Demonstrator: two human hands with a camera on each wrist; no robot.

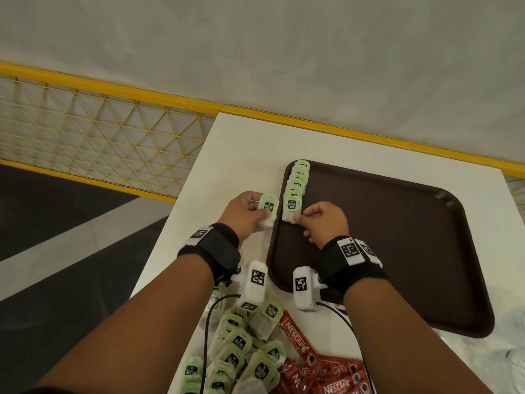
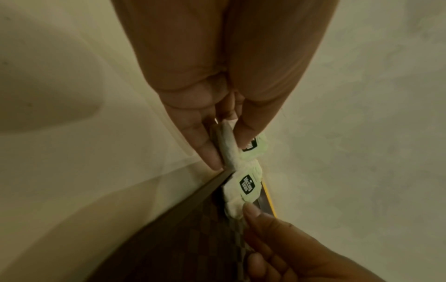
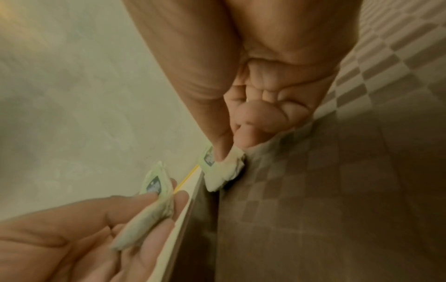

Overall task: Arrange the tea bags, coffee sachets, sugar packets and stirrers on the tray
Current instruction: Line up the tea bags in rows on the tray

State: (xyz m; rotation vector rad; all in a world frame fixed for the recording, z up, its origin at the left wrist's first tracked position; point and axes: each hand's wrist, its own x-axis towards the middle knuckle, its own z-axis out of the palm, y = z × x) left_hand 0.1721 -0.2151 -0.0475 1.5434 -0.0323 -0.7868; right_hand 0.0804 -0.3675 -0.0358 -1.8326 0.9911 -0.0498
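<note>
Left grip (image 1: pixel 244 213) grasps one tea bag (image 1: pixel 268 209) over the surface, frame centre, beside the tray (image 1: pixel 397 251). Right grip (image 1: pixel 324 220) pinches the nearest bag (image 1: pixel 291 210) of the row along the tray's left rim.

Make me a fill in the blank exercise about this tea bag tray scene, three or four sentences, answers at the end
1. The row of tea bags lies along the tray's ____ edge, seen from the person.
2. The left hand holds a spare tea bag over the white ____, not over the tray.
3. The right hand pinches the ____ bag of the row.
4. The red sachets near the person read ____.

Missing words: left; table; nearest; Nescafe
</note>
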